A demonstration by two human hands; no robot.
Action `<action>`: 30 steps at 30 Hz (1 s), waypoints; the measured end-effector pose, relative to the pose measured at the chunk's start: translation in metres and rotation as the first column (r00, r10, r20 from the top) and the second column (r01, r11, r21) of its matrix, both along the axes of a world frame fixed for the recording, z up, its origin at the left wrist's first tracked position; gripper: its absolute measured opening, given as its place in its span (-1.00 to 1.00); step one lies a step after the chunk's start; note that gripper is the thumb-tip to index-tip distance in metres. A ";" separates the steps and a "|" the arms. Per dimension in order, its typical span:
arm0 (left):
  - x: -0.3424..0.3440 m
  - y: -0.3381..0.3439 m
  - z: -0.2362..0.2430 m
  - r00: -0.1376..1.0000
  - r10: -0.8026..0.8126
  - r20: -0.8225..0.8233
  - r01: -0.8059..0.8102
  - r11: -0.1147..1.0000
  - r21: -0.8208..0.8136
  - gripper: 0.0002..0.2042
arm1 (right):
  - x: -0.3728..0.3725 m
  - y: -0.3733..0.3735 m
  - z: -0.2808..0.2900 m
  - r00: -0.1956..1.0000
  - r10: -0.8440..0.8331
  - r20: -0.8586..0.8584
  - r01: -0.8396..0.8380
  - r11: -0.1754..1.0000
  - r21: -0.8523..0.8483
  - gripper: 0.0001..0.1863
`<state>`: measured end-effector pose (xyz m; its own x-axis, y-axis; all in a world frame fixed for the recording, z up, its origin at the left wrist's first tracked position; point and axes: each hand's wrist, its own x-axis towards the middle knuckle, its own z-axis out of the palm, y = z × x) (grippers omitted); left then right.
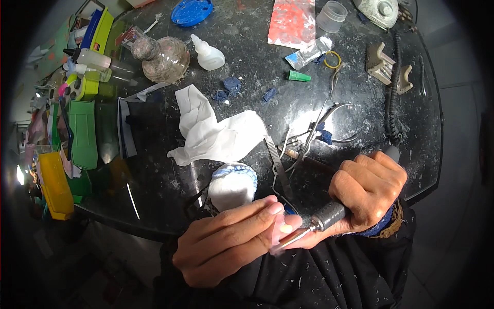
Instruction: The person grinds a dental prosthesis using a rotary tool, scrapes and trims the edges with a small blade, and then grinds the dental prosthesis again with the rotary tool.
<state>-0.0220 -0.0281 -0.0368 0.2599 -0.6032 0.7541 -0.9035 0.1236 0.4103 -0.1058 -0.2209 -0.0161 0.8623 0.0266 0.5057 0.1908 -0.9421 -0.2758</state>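
At the near edge of the table, my left hand (226, 244) is closed on a small pink dental piece (278, 229), which looks like part of a denture. My right hand (371, 188) wraps around a dark rotary handpiece (331, 214). Its metal bit, blurred at the tip, points left and lies against or very close to the pink piece; contact cannot be made out. Just beyond my left fingers sits a white plaster dental model (231, 191) with a blue-and-white marbled rim. A crumpled white cloth (226, 135) lies behind the model.
Metal hand tools (309, 136) and a thin spatula (275, 159) lie mid-table. A coiled cord (395, 77) runs along the right. Farther back are a dropper bottle (209, 56), a glass flask (165, 61), a blue lid (192, 11) and plaster pieces (380, 64). Colored bins (82, 134) line the left.
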 end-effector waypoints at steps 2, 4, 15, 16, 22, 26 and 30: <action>-0.006 0.000 0.004 0.990 0.032 -0.140 -0.033 0.999 -0.010 -0.86 | 0.001 0.001 0.000 0.999 -0.002 0.036 0.001 1.000 0.022 -0.22; -0.001 0.002 0.000 0.995 -0.001 -0.098 -0.001 1.000 -0.019 -0.86 | 0.000 0.000 -0.001 1.000 -0.009 0.029 0.009 1.000 0.018 -0.22; -0.009 -0.006 0.004 0.986 0.057 -0.159 -0.063 0.997 -0.033 -0.85 | -0.001 -0.001 -0.007 0.998 -0.007 0.056 0.006 1.000 0.007 -0.19; -0.010 -0.007 0.002 0.985 0.062 -0.162 -0.075 0.995 -0.073 -0.85 | -0.001 -0.001 -0.009 0.997 -0.002 0.076 0.003 1.000 -0.001 -0.19; -0.010 -0.005 0.006 0.980 0.053 -0.193 -0.066 0.996 -0.058 -0.82 | -0.006 -0.004 -0.005 0.999 0.044 -0.020 -0.043 0.999 0.017 -0.31; -0.011 -0.009 -0.002 0.982 0.060 -0.179 -0.089 0.983 -0.159 -0.82 | -0.004 -0.002 -0.003 0.998 0.060 -0.024 -0.058 0.997 0.049 -0.26; -0.013 -0.008 0.003 0.971 0.056 -0.232 -0.083 0.991 -0.106 -0.82 | -0.001 -0.001 -0.011 0.998 0.010 0.070 -0.013 0.999 0.043 -0.20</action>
<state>-0.0348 -0.0365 -0.0335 0.4708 -0.4907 0.7331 -0.7960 0.1220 0.5929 -0.1068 -0.2214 -0.0270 0.8249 0.0125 0.5651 0.2214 -0.9271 -0.3026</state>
